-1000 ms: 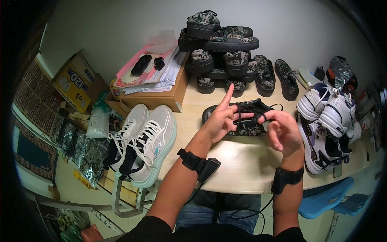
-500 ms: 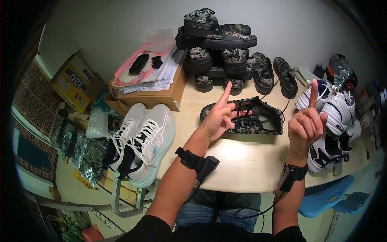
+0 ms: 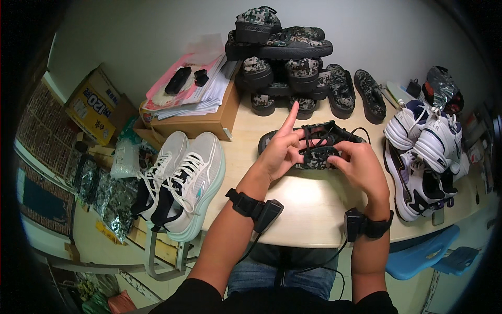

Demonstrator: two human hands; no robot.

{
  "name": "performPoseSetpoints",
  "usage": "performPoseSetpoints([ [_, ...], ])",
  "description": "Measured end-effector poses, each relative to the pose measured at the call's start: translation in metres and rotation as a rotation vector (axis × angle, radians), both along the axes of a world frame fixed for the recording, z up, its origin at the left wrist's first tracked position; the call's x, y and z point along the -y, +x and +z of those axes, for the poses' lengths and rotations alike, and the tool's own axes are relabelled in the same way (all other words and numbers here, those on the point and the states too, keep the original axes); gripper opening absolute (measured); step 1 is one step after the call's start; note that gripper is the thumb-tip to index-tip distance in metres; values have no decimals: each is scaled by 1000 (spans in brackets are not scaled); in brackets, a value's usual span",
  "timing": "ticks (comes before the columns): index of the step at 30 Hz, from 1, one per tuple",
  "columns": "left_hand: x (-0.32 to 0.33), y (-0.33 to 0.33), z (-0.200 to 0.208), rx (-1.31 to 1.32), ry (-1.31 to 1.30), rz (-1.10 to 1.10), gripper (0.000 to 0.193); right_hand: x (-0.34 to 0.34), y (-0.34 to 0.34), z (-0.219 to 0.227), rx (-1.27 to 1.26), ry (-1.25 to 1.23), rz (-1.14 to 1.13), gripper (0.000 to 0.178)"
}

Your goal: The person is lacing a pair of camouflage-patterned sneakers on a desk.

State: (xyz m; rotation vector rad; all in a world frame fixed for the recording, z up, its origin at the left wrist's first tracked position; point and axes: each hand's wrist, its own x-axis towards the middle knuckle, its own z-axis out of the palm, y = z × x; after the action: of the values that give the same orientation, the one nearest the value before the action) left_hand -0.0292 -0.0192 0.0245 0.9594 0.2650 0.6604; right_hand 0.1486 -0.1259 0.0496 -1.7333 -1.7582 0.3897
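A camouflage lace-up shoe (image 3: 315,159) with black laces lies on the table in front of me, its toe to the left. My left hand (image 3: 281,156) grips it near the toe end of the lacing. The index finger of that hand points up and away, while other fingers reach among the laces. At the near edge of the opening, my right hand (image 3: 362,166) pinches the shoe's side between thumb and fingers. A loose black lace loops up behind the right hand. The heel end is partly hidden by that hand.
Stacked camouflage shoes (image 3: 280,49) stand at the back, with two more shoes (image 3: 370,97) beside them. Grey sneakers (image 3: 201,172) sit at the left, white sneakers (image 3: 436,138) at the right. Papers (image 3: 196,107) lie on a cardboard box (image 3: 226,118). A blue chair (image 3: 423,256) is below right.
My right hand has come down and left from its raised, pointing pose and taken hold of the shoe's near side, which now folds inward. The left hand stays nearly where it was.
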Motion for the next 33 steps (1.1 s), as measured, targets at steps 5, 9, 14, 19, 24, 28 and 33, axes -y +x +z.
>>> performPoseSetpoints([
  [5, -1, 0, -1, 8, 6, 7, 90, 2, -7, 6, -41, 50, -92, 21],
  [9, -2, -2, -3, -20, 22, 29, 90, 2, -12, 13, -88, 70, -7, 14],
  [14, 0, 0, -1, -2, -28, 38, 90, -2, -6, -5, 79, 211, 75, 8],
  [19, 1, 0, 1, 24, -27, 31, 90, 0, -1, 0, -198, 21, 138, 5],
  [24, -2, 0, -3, 35, 9, 17, 88, 3, 9, 10, -1019, 180, -5, 10],
  [28, -1, 0, -2, 34, 0, 29, 87, -8, 20, 2, -1186, 407, -149, 15],
  [33, -4, 0, -5, 18, 3, 40, 86, -8, 7, 5, -954, 423, -305, 16],
])
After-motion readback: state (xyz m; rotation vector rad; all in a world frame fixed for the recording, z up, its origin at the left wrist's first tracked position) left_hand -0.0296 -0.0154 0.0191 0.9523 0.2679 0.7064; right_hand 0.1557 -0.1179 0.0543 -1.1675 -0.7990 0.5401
